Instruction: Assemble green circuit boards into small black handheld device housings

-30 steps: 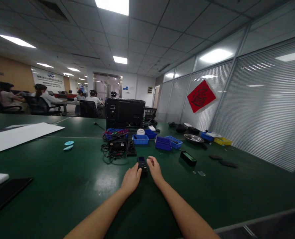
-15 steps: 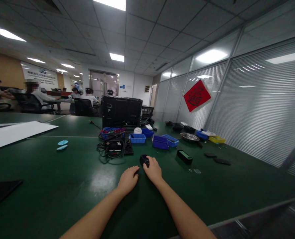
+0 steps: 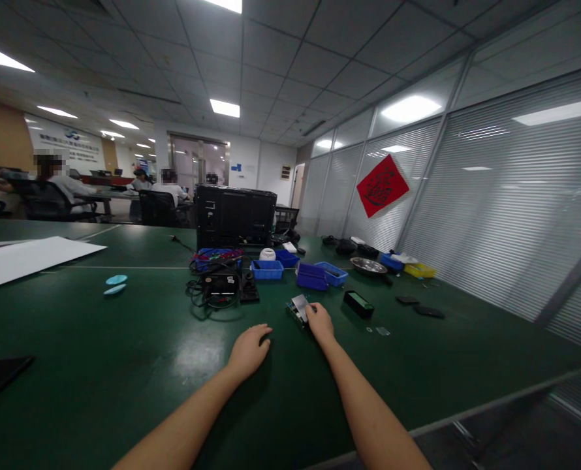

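While the right hand (image 3: 320, 321) pinches the right side of a small device (image 3: 299, 308) between thumb and fingers, the left hand (image 3: 249, 349) lies loosely spread and holds nothing, near the device but apart from it. As the head camera shows, the device is in front of the person, over the middle of the green tabletop (image 3: 99, 339), with a flat grey face up and green parts along its edge; whether it is lifted is too small to tell. Just right of the right hand is a long black box (image 3: 359, 304) with a green top, and nearer the person lie a small ring (image 3: 369, 330) and a clear piece (image 3: 382, 331). Beyond the device are a blue tray (image 3: 267, 269), a dark blue box (image 3: 312, 277) and a white ball (image 3: 267, 254), with a black power unit (image 3: 220, 284) and its cables to the left. A black monitor (image 3: 236, 215) stands behind them. Farther right are a metal bowl (image 3: 369, 266) and a yellow tray (image 3: 420, 270); a white sheet (image 3: 36, 258) lies far left.
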